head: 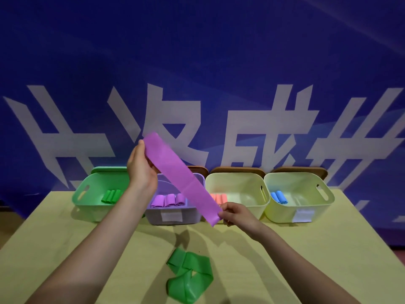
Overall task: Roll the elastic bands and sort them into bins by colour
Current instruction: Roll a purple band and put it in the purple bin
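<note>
A purple elastic band point(180, 175) is stretched flat in the air above the bins, slanting from upper left to lower right. My left hand point(140, 164) grips its upper end and my right hand point(236, 213) pinches its lower end. A loose green band point(190, 276) lies crumpled on the table in front of me. Four bins stand in a row: a green bin point(87, 202) with green rolls point(111, 196), a purple bin point(157, 218) with purple rolls point(169, 200), a pale bin point(247, 187) with pink rolls point(219, 198), and another pale bin point(306, 207) with blue rolls point(278, 196).
The yellow-green table point(65, 249) runs to edges at left and right. A blue banner point(197, 62) with large white characters hangs right behind the bins. Brown lids point(237, 170) lean behind the bins.
</note>
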`<state>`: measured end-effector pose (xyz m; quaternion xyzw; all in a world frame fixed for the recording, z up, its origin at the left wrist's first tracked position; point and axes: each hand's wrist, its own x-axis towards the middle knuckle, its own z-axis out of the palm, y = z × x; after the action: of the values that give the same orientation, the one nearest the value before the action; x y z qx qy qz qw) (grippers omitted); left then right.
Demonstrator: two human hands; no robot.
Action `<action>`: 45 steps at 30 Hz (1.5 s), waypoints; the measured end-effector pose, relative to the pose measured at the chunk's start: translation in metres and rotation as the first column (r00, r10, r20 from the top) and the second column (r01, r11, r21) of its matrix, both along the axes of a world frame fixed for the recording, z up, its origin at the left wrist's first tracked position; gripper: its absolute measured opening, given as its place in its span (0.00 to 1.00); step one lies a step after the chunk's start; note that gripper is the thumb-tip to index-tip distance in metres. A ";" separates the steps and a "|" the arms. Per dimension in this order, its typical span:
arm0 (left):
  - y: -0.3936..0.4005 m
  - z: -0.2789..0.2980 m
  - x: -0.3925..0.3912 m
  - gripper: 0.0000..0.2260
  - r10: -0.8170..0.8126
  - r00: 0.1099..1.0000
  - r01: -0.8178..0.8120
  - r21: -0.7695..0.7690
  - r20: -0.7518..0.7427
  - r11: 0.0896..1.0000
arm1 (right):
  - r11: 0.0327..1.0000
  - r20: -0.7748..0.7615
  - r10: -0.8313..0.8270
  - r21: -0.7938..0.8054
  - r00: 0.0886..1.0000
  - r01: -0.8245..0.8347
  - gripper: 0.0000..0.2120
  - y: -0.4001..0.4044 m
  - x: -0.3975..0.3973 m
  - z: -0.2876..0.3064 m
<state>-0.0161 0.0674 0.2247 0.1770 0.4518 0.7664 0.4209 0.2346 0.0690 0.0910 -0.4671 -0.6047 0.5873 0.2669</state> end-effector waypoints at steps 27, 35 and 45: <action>-0.032 -0.040 0.050 0.08 -0.217 0.976 0.215 -0.143 0.003 0.966 | 0.860 0.262 -0.057 0.504 0.964 -0.086 0.14 -0.027 -0.021 0.018; -0.059 -0.031 0.071 0.12 -0.233 0.832 0.222 -0.083 -0.503 0.971 | 0.815 -0.154 -0.087 0.558 0.984 0.159 0.05 -0.031 -0.045 0.085; -0.064 -0.049 0.078 0.15 -0.481 0.823 0.451 -0.168 -0.302 0.876 | 0.868 -0.288 -0.075 0.453 0.955 0.205 0.05 -0.032 -0.042 0.103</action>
<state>0.0618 0.0035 0.1761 0.3904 0.4934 0.5777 0.5200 0.1928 0.0370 0.1940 -0.3481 -0.6544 0.4553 0.4932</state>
